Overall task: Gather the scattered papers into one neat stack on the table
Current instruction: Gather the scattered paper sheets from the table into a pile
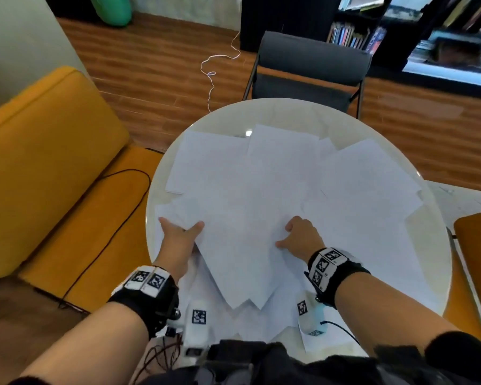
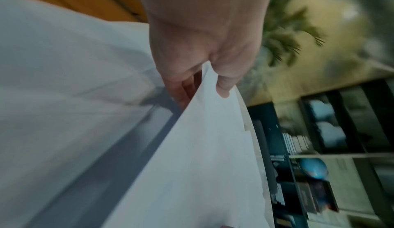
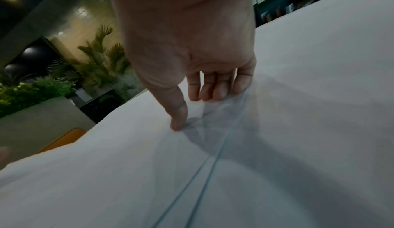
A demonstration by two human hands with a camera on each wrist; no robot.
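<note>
on the round white surface [image 1: 439, 273] the papers [image 1: 261, 184] lie fanned and overlapping, most not yet gathered. you seem early in the gathering step. your left hand [image 1: 178, 240] pinches a lifted sheaf at its left edge, thumb on top. your right hand [image 1: 300, 234] holds nothing: its fingertips [image 3: 204, 95] press down on the sheets, fingers bent. next, likely draw the far sheets in toward you, sliding without creasing.
</note>
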